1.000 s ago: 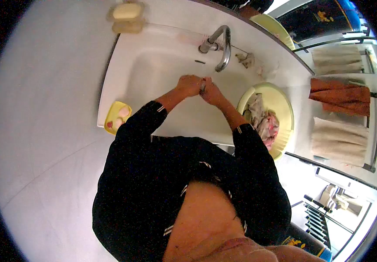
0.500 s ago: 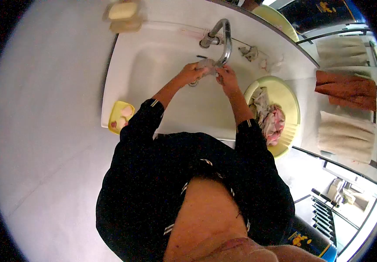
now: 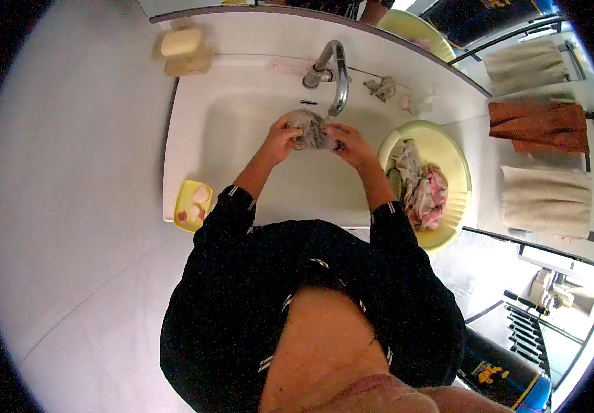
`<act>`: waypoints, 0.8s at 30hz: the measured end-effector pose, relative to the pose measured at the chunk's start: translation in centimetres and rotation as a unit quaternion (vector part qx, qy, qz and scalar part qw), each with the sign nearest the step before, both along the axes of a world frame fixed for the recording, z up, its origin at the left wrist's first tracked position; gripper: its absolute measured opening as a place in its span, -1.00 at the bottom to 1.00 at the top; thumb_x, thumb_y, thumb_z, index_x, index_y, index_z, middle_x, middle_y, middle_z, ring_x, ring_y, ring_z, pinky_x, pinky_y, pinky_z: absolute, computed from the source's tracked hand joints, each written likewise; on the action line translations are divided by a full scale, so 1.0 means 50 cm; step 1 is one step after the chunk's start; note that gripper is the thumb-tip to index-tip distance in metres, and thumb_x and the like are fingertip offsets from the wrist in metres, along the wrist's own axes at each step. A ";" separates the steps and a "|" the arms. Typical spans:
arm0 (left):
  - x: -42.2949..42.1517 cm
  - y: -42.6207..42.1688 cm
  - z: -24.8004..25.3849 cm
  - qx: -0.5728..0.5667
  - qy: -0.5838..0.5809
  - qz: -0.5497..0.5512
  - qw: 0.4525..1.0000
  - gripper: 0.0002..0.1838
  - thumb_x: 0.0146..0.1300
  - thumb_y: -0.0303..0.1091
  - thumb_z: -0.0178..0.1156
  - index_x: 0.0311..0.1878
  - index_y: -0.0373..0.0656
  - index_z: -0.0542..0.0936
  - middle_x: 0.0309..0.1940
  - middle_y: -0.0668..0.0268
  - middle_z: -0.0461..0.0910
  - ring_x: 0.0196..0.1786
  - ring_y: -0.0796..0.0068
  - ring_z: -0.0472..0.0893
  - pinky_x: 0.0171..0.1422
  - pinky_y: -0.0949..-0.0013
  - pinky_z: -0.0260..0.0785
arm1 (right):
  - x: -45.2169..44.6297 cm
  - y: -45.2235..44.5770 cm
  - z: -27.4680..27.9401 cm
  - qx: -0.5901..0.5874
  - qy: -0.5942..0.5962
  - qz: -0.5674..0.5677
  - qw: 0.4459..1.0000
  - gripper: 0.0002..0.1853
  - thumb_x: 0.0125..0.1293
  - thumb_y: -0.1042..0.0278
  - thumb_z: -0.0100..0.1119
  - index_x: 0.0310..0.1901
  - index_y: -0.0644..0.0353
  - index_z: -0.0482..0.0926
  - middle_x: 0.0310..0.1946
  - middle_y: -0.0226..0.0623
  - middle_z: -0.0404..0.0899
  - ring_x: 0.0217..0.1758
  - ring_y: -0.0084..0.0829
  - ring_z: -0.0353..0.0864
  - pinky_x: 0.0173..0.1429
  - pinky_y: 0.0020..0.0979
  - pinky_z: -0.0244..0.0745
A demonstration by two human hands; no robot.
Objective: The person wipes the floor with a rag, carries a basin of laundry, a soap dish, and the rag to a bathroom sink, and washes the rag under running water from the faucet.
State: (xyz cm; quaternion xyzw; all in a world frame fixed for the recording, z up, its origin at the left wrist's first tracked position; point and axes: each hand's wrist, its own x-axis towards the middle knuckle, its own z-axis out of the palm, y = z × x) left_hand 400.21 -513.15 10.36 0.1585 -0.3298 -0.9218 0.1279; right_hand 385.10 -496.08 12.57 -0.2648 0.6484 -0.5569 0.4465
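Observation:
Over the white sink (image 3: 235,124), just below the spout of the chrome faucet (image 3: 340,89), a small grey cloth (image 3: 308,129) is bunched up between both hands. Its exact kind does not show. My left hand (image 3: 282,140) grips its left side, with the thumb across the front. The right side is pinched by my right hand (image 3: 352,144), whose fingertips are partly hidden by the cloth. Close to my right forearm stands a pale yellow washbasin (image 3: 463,175) with crumpled white, grey and pink laundry (image 3: 426,196) in it.
A yellow soap dish (image 3: 185,196) with pink soap pieces sits on the sink's left front corner. Behind it, a pale soap bar (image 3: 180,43) rests in a clear dish. A crumpled rag (image 3: 381,88) lies right of the faucet. Towels (image 3: 544,199) hang at the right.
Both hands have come down and toward me from the faucet spout. The cloth is now spread wider between them and shows more. The camera view has shifted slightly.

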 end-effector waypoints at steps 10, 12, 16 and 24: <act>0.059 0.002 -0.053 -0.005 -0.128 0.078 0.989 -0.55 0.14 -0.57 0.14 0.14 -0.22 0.41 0.02 0.18 0.48 -0.06 0.39 0.55 -0.09 0.31 0.51 | 0.020 -0.005 0.036 -0.040 -0.210 -0.236 0.948 -0.56 0.22 0.18 0.17 0.12 0.14 0.44 -0.12 -0.40 0.52 -0.16 -0.44 0.53 -0.12 -0.42 0.46; 0.073 0.011 -0.064 -0.071 -0.177 0.035 0.981 -0.60 0.16 -0.51 0.18 0.10 -0.21 0.43 -0.07 0.21 0.53 -0.11 0.45 0.55 -0.17 0.36 0.49 | 0.047 -0.026 0.117 -0.056 -0.227 -0.280 0.931 -0.53 0.23 0.19 0.15 0.16 0.13 0.39 -0.05 -0.39 0.49 -0.11 -0.43 0.52 -0.06 -0.39 0.45; 0.088 0.054 -0.040 -0.218 -0.303 -0.101 0.922 -0.65 0.11 -0.43 0.24 0.01 -0.13 0.51 -0.31 0.26 0.60 -0.26 0.47 0.57 -0.22 0.39 0.46 | 0.029 -0.022 0.083 -0.117 -0.236 -0.189 0.946 -0.50 0.24 0.23 0.16 0.22 0.04 0.35 0.02 -0.37 0.46 0.00 -0.37 0.49 0.07 -0.34 0.41; 0.010 0.080 -0.210 -0.382 -0.053 0.018 0.923 -0.75 0.18 -0.37 0.14 -0.08 -0.21 0.53 -0.19 0.22 0.60 -0.14 0.37 0.58 -0.03 0.30 0.44 | 0.134 -0.044 0.123 0.095 0.314 0.170 0.929 -0.48 0.22 0.39 0.15 0.24 0.02 0.35 0.00 -0.28 0.53 -0.15 -0.34 0.57 0.00 -0.33 0.46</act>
